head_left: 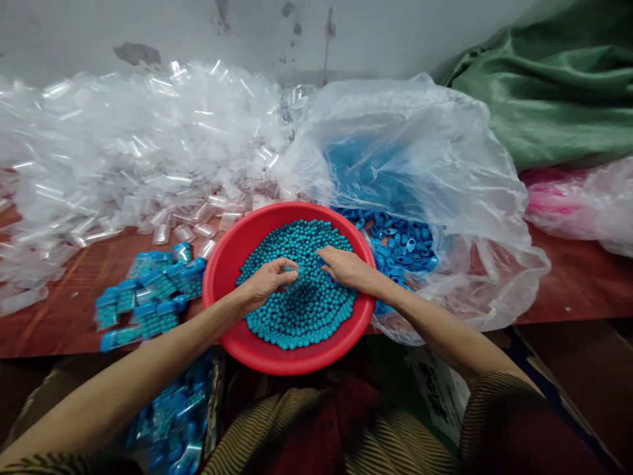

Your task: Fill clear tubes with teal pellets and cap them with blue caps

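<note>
A red plastic basin (289,365) holds a heap of small turquoise balls (297,316). Over the left part of the heap is my left hand (270,280), its thumb and fingers closed around a small clear plastic container (293,272), mostly hidden by the fingers. My right hand (346,267) reaches into the balls from the right side, fingers curled down and touching them. Whether it grips any balls is hidden. Left of the basin lie several filled clear containers (157,285) with blue caps and turquoise balls inside.
A large pile of empty clear containers (163,165) covers the left and back of the reddish table (54,264). Blue caps (403,244) spill from a clear plastic bag (475,171) on the right. Below the table edge sits a box of filled containers (173,422). Green cloth (554,92) stands at back right.
</note>
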Motion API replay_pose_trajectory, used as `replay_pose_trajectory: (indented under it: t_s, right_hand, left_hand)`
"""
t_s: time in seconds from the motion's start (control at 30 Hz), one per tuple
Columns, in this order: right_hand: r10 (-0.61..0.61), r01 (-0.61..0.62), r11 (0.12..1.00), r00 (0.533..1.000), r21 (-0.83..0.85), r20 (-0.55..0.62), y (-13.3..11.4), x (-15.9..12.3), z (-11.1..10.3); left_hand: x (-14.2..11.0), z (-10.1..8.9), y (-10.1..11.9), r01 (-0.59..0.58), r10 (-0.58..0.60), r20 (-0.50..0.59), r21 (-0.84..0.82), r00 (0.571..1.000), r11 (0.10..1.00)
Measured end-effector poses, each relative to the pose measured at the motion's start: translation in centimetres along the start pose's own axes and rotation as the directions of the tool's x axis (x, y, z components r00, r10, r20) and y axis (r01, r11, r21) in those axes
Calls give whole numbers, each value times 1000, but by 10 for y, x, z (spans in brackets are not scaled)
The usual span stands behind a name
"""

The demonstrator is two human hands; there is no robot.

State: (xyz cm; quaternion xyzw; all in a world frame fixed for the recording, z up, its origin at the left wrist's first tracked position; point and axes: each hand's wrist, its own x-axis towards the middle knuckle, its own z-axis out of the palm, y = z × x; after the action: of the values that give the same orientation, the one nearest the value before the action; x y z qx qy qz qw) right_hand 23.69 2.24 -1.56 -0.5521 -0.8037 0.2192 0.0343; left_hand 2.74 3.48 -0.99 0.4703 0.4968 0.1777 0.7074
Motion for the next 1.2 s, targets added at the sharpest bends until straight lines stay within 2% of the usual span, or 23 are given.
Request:
replay_pose_trajectory:
  t_s: [0.03, 0.07, 0.13, 0.17, 0.2, 0.23, 0.33, 0.43, 0.47, 0.57, 0.6, 0.67, 0.73, 0.77, 0.8, 0.9, 0.97, 1.03, 1.1, 1.2]
  right_hand:
    - [31, -25, 986, 999, 164, -33, 1, 0, -2]
    - [73, -55, 934, 997, 353, -38, 2, 1, -5]
    - [126, -119, 712, 991, 692, 41, 2, 2, -8]
    - [126, -150, 586, 988, 797, 94, 1, 2, -10]
    - [117, -173, 486, 984, 857, 132, -1, 2, -11]
    - [108, -184, 423, 982, 887, 152, -3, 2, -11]
    - [97, -159, 344, 986, 926, 134, -12, 2, -13]
    - [136, -78, 257, 990, 963, 44, -21, 5, -11]
    - [159, -56, 262, 987, 964, 14, -23, 6, -10]
    - [196, -46, 349, 980, 936, -25, -29, 8, -9]
    - [196, -49, 347, 980, 937, -21, -31, 8, -10]
    - [204, -31, 277, 978, 960, -27, -35, 6, -10]
    - [224, 25, 247, 971, 969, -82, -39, 3, -8]
    - [219, 70, 294, 966, 953, -138, -41, 2, -6]
    - [195, 127, 380, 957, 916, -214, -42, 0, -4]
    - [-38, 333, 672, 908, 661, -418, -46, -8, 3]
    - [-216, 424, 748, 883, 510, -417, -48, -14, 3]
    - [-306, 440, 752, 892, 490, -332, -49, -20, 0]
    - [-252, 374, 738, 925, 561, -285, -51, -23, -1]
    - [-5, 198, 680, 964, 706, -266, -54, -22, 3]
  left_hand:
    - [-3, -1, -1, 4, -4, 7, -25, 1000, 1000]
    - [-6, -2, -3, 13, -13, 16, -50, 1000, 999]
    - [-12, -2, -5, 31, -28, 38, -93, 999, 995]
    - [-15, -2, -6, 31, -26, 47, -108, 999, 994]
    - [-17, -1, -7, 23, -17, 51, -119, 999, 993]
    - [-19, 1, -8, 6, 1, 52, -126, 999, 992]
    - [-22, 5, -10, -55, 60, 44, -104, 997, 993]
    - [-23, 9, -12, -97, 99, 37, -53, 994, 994]
    - [-24, 10, -13, -106, 107, 37, -44, 994, 993]
    - [-24, 11, -16, -127, 128, 21, -16, 992, 992]
    - [-25, 12, -17, -132, 132, 7, -4, 991, 991]
    - [-26, 12, -17, -141, 141, -14, 3, 990, 990]
    - [-29, 12, -17, -150, 150, 0, -44, 989, 988]
    - [-30, 12, -16, -151, 154, 20, -89, 988, 984]
    - [-31, 12, -15, -149, 156, 43, -140, 987, 979]
    - [-34, 11, -15, -132, 156, 75, -257, 985, 957]
    - [-35, 10, -16, -138, 157, 55, -257, 986, 957]
    - [-35, 10, -18, -160, 169, 27, -199, 985, 967]
    - [-35, 11, -19, -192, 193, -6, -116, 981, 974]
    - [-34, 14, -20, -243, 241, -43, -33, 969, 970]
